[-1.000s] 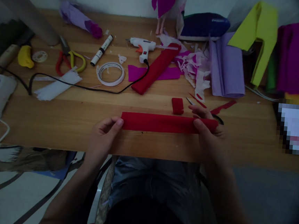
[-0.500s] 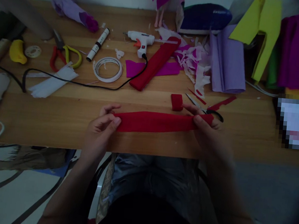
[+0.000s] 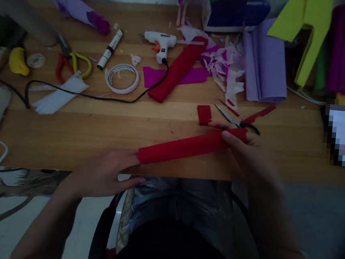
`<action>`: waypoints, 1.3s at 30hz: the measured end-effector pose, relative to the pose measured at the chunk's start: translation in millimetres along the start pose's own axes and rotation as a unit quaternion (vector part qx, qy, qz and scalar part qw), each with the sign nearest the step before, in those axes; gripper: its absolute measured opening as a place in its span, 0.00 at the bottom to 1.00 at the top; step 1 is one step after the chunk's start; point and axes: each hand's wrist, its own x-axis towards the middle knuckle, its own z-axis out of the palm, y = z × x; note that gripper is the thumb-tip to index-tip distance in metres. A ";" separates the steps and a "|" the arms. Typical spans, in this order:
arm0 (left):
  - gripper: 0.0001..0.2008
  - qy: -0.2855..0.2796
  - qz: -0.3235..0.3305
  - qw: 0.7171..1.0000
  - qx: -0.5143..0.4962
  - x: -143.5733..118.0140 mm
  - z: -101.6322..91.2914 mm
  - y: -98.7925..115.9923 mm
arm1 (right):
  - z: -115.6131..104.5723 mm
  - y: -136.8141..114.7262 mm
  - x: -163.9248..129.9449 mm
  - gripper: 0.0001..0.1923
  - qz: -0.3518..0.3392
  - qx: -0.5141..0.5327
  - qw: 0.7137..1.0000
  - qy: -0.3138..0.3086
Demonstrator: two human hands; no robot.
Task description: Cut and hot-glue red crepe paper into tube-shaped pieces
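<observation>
The right hand (image 3: 243, 152) has thumb and fingers closed on the far end of a long red paper strip (image 3: 189, 147), the thumb lying across the top of it. The left hand (image 3: 108, 174) sits at the strip's near end by the table edge, fingers loosely spread and half open; its fingertips touch that end, though a real grip cannot be made out. The strip runs slantwise between the two hands, low on the left and rising toward the right, over the front part of the wooden table (image 3: 70, 128).

Just behind the right hand lie black-handled scissors (image 3: 236, 121), blades pointing left, and beside them a small folded red piece (image 3: 204, 114) with thin red offcuts (image 3: 260, 113) to the right. Farther back a folded red sheet (image 3: 177, 69) rests diagonally over a magenta scrap (image 3: 153, 76), next to a white glue gun (image 3: 160, 43) whose black cord (image 3: 81, 95) trails left across the table. A ring of tape (image 3: 122, 78), a white marker (image 3: 109, 49) and red-and-yellow pliers (image 3: 72, 62) lie to the left (with white paper strips (image 3: 59, 97) below them). At the back right sit shredded pale paper (image 3: 226, 67), a lilac folded sheet (image 3: 266, 61) and a yellow-green sheet (image 3: 305, 24)
</observation>
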 end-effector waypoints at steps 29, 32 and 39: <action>0.08 0.027 0.139 0.965 0.219 14.8 11.0 -5.1 | -3.0 -11.0 3.8 0.11 0.035 -0.090 0.994 -0.042; 0.10 0.036 0.145 0.961 0.231 14.5 12.9 -7.1 | -2.6 -11.3 2.6 0.10 0.045 -0.076 0.996 -0.020; 0.12 0.028 0.116 0.973 0.199 10.8 13.4 -10.0 | -2.7 -18.5 0.1 0.10 -0.004 -0.078 0.995 -0.057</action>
